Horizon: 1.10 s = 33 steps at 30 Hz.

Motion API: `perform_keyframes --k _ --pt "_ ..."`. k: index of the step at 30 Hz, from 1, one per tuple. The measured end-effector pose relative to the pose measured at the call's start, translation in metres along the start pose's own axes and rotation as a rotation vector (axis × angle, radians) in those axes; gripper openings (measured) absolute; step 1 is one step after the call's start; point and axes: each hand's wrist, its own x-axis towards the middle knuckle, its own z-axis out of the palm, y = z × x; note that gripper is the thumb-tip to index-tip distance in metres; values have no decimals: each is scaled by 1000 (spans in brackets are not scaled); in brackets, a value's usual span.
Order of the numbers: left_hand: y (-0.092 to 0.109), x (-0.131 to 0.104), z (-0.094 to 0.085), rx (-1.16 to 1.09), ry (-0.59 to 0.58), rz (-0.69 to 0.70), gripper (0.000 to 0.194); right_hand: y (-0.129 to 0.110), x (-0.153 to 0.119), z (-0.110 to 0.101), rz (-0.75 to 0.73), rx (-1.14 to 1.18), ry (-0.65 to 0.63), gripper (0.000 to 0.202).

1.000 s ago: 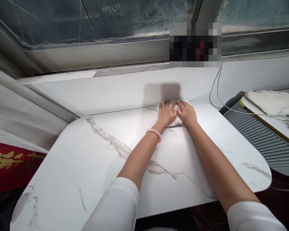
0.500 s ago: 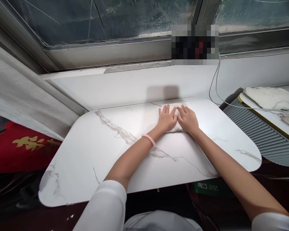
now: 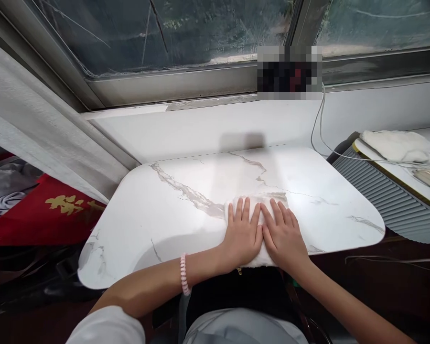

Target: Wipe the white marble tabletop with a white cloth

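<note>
A folded white cloth [image 3: 258, 203] lies flat at the near edge of a white marble-patterned table [image 3: 122, 224]. My left hand [image 3: 244, 236] rests palm down on its left part, fingers spread. Beside it my right hand [image 3: 282, 234] presses flat on the right part, fingers stretched forward. The two thumbs and forefingers almost meet in the middle. Much of the cloth is hidden under the palms, and its near edge reaches the table's rim. A pink coiled band [image 3: 184, 274] circles my left wrist.
A window [image 3: 200, 38] runs along the back above a white wall. A white cable [image 3: 321, 114] hangs down at the right, near a ribbed cabinet [image 3: 387, 196] with another white cloth [image 3: 403, 147] on top. To the left are a pale curtain [image 3: 46, 110] and red fabric [image 3: 39, 215].
Both hands have drawn the cloth from the table's far edge back to its near edge. My left elbow has swung outward, and the camera view has shifted slightly.
</note>
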Motion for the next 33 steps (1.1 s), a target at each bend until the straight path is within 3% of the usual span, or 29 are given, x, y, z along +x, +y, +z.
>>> perform_keyframes --k 5,11,15,20,24,29,33 --pt "-8 -13 -6 -19 -39 10 55 -12 -4 -2 -15 17 -22 52" --pt "-23 5 -10 -45 -75 -47 56 -8 24 7 -62 67 -58 52" --pt "-46 40 -9 -64 -69 -162 55 -6 72 20 -41 120 -96 52" --pt "-90 107 -8 -143 -51 -370 49 -10 151 44 -11 182 -87 52" --pt "-123 149 -5 -140 112 -391 45 -18 199 60 61 188 -53 51" --pt "-150 176 -4 -135 168 -300 44 -20 230 71 96 201 -34 51" --pt "-157 182 -3 -144 174 -312 45 -17 238 76 89 218 -29 52"
